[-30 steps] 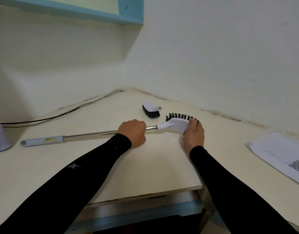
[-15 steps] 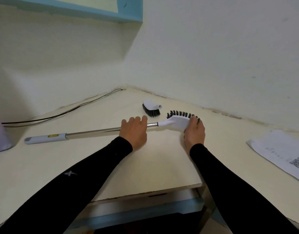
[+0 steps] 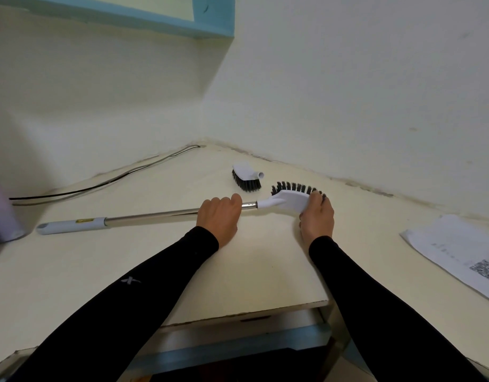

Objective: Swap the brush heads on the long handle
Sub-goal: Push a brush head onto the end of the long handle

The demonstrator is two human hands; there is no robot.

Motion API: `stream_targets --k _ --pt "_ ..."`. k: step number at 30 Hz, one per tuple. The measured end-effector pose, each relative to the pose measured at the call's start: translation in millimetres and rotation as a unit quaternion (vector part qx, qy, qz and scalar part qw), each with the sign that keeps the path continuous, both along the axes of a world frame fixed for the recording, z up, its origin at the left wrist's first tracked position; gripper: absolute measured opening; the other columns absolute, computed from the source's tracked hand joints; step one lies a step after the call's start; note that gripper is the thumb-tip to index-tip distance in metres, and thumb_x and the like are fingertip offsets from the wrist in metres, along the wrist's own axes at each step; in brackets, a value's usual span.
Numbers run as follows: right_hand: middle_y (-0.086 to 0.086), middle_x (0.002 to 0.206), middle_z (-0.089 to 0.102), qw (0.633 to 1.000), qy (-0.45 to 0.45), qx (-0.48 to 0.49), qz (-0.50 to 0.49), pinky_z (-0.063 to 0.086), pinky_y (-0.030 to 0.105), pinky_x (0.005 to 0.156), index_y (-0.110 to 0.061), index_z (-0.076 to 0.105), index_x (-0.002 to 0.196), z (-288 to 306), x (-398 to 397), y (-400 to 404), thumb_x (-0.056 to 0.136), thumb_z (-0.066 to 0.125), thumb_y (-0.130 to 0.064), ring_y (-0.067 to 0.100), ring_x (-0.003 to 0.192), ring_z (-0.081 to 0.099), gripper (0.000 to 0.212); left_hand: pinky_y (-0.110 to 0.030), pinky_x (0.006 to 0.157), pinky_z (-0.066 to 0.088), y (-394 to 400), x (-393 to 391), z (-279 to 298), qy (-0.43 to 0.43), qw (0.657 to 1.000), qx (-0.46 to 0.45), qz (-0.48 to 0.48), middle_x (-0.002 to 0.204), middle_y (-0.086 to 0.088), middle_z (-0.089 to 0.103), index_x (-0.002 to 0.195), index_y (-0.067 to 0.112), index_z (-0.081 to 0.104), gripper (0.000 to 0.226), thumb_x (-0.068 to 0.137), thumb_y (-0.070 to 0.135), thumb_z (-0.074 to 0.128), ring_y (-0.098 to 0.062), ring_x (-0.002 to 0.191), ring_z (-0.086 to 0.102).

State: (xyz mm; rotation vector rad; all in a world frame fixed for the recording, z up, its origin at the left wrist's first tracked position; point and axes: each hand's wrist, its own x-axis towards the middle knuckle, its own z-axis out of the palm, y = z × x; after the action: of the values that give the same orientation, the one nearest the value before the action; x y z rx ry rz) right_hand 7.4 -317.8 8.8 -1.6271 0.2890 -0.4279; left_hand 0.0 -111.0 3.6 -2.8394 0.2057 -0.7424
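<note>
Long handle flat on the counter, curved brush head attached at 3 o'clock. Left hand wrapped on the metal shaft again, fingers curled after lifting half a second ago. Right hand clamped on the head throughout. Spare brush head loose at 12 o'clock.
</note>
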Motion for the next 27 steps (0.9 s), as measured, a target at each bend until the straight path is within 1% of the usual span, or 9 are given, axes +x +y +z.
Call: stream_targets --k 2,7,9,11,14,17,21,24,27 --pt "0.017 0.101 0.068 1.0 -0.002 -0.003 -0.001 0.051 0.052 0.096 -0.018 0.054 0.09 -1.6 0.7 0.1 0.09 0.033 -0.052 0.04 0.1 0.064 0.041 -0.032 0.046 0.017 3.3 4.7 2.9 0.021 1.0 -0.01 -0.003 0.064 -0.004 0.047 0.081 0.014 0.038 0.017 0.073 0.003 0.049 -0.029 0.05 0.036" --pt "0.007 0.093 0.063 1.0 -0.01 -0.011 -0.001 0.04 0.038 0.08 -0.013 0.057 0.097 -5.0 4.9 -2.9 0.095 0.033 -0.047 0.032 0.093 0.057 0.042 -0.028 0.048 0.027 3.5 13.3 18.9 0.137 0.988 -0.073 0.004 0.067 0.0 0.046 0.066 0.019 0.037 0.015 0.07 0.016 0.051 -0.019 0.053 0.044" --pt "0.007 0.094 0.063 1.0 -0.008 -0.015 0.002 0.04 0.037 0.082 -0.012 0.057 0.097 -7.1 7.3 -4.7 0.101 0.035 -0.043 0.03 0.092 0.056 0.037 -0.027 0.048 0.031 3.8 17.8 31.5 0.228 0.968 -0.102 0.007 0.071 0.0 0.05 0.068 0.021 0.038 0.015 0.072 0.021 0.052 -0.017 0.057 0.049" --pt "0.005 0.092 0.062 1.0 -0.004 -0.015 0.007 0.041 0.038 0.083 -0.013 0.056 0.096 -9.1 9.2 -5.9 0.105 0.036 -0.038 0.03 0.091 0.055 0.033 -0.023 0.045 0.034 5.0 21.0 44.2 0.325 0.936 -0.138 0.008 0.067 0.001 0.052 0.067 0.018 0.041 0.013 0.071 0.019 0.054 -0.016 0.051 0.048" --pt "0.004 0.093 0.06 1.0 -0.003 -0.023 0.011 0.039 0.036 0.083 -0.012 0.057 0.099 -10.6 11.0 -5.5 0.106 0.036 -0.038 0.029 0.092 0.054 0.034 -0.017 0.04 0.031 7.6 18.3 54.7 0.377 0.911 -0.165 0.014 0.057 0.0 0.046 0.063 0.015 0.041 0.017 0.065 0.017 0.059 -0.017 0.038 0.038" --pt "0.005 0.095 0.062 1.0 -0.002 -0.021 0.002 0.037 0.035 0.082 -0.012 0.057 0.1 -10.6 12.7 -6.3 0.106 0.036 -0.038 0.029 0.094 0.055 0.034 -0.024 0.049 0.032 5.2 12.2 48.3 0.314 0.937 -0.153 0.009 0.066 0.002 0.05 0.067 0.018 0.042 0.021 0.074 0.027 0.059 -0.016 0.052 0.046" --pt "0.008 0.1 0.065 1.0 0.001 -0.02 -0.009 0.036 0.035 0.082 -0.012 0.059 0.102 -10.9 13.0 -5.7 0.104 0.035 -0.042 0.031 0.096 0.057 0.038 -0.035 0.062 0.027 -1.1 -2.5 18.7 0.126 0.987 -0.095 -0.009 0.071 0.003 0.045 0.082 0.018 0.037 0.013 0.079 0.024 0.048 -0.022 0.062 0.042" --pt "0.008 0.098 0.065 1.0 -0.002 -0.022 -0.013 0.036 0.035 0.082 -0.011 0.059 0.102 -11.0 13.8 -6.3 0.104 0.035 -0.041 0.031 0.097 0.057 0.039 -0.036 0.061 0.024 -9.0 -12.5 1.2 0.006 0.998 -0.058 -0.019 0.073 0.001 0.039 0.09 0.016 0.04 0.017 0.076 0.016 0.048 -0.027 0.065 0.035" --pt "0.009 0.101 0.064 1.0 -0.002 -0.022 -0.011 0.039 0.037 0.084 -0.011 0.058 0.102 -10.3 14.1 -6.5 0.105 0.035 -0.04 0.031 0.098 0.057 0.037 -0.036 0.06 0.025 -9.5 -11.9 -5.8 -0.036 0.998 -0.044 -0.023 0.076 -0.004 0.048 0.1 0.013 0.047 0.025 0.075 0.011 0.05 -0.027 0.067 0.032"
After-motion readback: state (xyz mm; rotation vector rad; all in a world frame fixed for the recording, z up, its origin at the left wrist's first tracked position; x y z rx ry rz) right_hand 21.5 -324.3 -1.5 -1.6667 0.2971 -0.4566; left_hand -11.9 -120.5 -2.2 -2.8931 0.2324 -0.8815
